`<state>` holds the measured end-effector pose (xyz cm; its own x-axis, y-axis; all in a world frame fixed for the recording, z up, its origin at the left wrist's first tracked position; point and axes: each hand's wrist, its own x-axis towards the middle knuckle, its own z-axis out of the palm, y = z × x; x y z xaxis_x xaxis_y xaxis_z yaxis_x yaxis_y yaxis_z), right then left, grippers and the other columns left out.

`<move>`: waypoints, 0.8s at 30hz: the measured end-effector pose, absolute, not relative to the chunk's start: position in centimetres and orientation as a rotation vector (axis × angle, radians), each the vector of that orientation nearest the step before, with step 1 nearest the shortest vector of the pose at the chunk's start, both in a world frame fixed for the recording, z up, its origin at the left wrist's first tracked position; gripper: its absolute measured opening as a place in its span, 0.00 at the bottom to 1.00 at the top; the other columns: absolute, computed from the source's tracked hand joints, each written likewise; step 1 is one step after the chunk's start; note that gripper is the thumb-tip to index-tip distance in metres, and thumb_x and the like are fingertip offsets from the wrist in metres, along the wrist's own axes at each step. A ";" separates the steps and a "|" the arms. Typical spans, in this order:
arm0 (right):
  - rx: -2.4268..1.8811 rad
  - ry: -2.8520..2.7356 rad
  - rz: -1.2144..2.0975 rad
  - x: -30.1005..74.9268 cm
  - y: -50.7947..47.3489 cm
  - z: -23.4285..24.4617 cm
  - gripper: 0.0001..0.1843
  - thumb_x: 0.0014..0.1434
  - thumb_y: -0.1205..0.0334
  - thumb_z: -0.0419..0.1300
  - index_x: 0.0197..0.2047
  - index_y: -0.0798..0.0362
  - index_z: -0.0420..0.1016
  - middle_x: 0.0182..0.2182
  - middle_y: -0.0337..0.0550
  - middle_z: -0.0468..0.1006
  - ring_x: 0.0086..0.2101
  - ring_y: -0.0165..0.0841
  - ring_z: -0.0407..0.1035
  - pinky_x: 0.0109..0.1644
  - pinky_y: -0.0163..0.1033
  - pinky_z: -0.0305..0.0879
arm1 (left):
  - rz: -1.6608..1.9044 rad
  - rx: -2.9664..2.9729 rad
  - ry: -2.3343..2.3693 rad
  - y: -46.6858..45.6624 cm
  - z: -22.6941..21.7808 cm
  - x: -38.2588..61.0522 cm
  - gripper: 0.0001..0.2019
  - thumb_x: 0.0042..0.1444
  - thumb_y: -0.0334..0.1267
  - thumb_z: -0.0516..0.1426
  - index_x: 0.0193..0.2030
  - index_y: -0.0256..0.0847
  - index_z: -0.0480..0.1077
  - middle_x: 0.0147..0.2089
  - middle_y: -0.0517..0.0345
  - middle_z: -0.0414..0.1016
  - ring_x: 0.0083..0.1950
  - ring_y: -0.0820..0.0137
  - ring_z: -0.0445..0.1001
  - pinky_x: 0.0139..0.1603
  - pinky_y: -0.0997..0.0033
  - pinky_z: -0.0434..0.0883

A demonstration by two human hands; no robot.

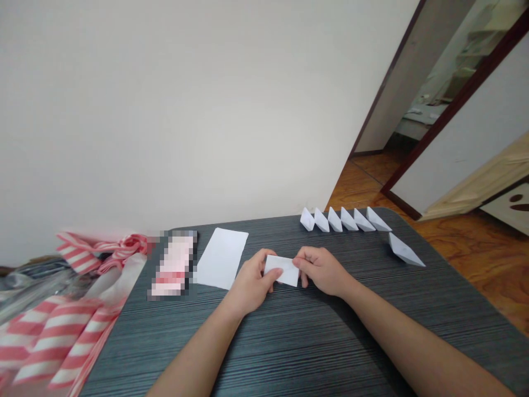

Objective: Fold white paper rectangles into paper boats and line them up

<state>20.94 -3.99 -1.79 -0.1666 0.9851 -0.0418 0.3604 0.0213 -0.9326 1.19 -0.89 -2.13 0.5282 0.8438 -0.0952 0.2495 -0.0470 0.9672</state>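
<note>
Dark grained table [289, 342], set against a plain wall [206, 110]. Near edge: two forearms cross a broad bare stretch of tabletop, with free room on either side. Centre: left hand [250, 284] and right hand [324, 270] meet on one small paper [282, 270], part-folded and lying low on the table. The left thumb and fingers pinch its left end, and the right fingertips are closed narrowly on its right edge. Just left of the hands is a flat sheet [222, 257], unfolded, and beside it a blurred packet [173, 270]. A striped bag [61, 325] hangs over the left edge. To the right, near the table's rounded corner, stands a lone shape [405, 251], folded to a point. Far edge: a row [345, 219] of six like shapes, close together and close to the drop. Count, as judged: seven finished, one in hand, one sheet untouched. Beyond the table are a wood floor [475, 248] and an open doorway [446, 82]. The widest open room lies right of the hands; the left is crowded.
</note>
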 end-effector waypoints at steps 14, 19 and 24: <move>-1.393 -1.588 1.186 20.9 -3.9 -1.6 0.15 0.62 0.58 0.50 0.25 0.54 0.64 0.15 0.35 0.72 0.16 0.28 0.67 0.22 0.30 0.61 | 0.608 1.571 0.945 -0.9 -2.1 1.2 0.15 0.55 0.41 0.55 0.48 0.42 0.61 0.24 0.65 0.65 0.21 0.77 0.64 0.20 0.80 0.59; -1.391 -1.612 1.200 20.6 -4.0 -1.8 0.15 0.62 0.58 0.49 0.25 0.54 0.64 0.14 0.36 0.72 0.16 0.28 0.67 0.23 0.31 0.62 | 0.615 1.511 0.922 -1.0 -1.7 1.3 0.14 0.56 0.42 0.53 0.48 0.43 0.60 0.26 0.64 0.65 0.23 0.77 0.64 0.21 0.79 0.62; -1.310 -1.675 1.176 20.6 -4.0 -2.1 0.14 0.64 0.59 0.47 0.32 0.55 0.69 0.16 0.36 0.71 0.18 0.28 0.67 0.25 0.32 0.62 | 0.690 1.421 0.912 -0.7 -2.0 1.4 0.13 0.57 0.41 0.52 0.48 0.43 0.58 0.25 0.66 0.62 0.21 0.78 0.62 0.19 0.80 0.61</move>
<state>20.60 -3.98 -2.11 -0.2462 0.9692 -0.0083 0.3369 0.0775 -0.9384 1.39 -0.73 -1.98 0.5085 0.8533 -0.1157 0.1209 0.0623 0.9907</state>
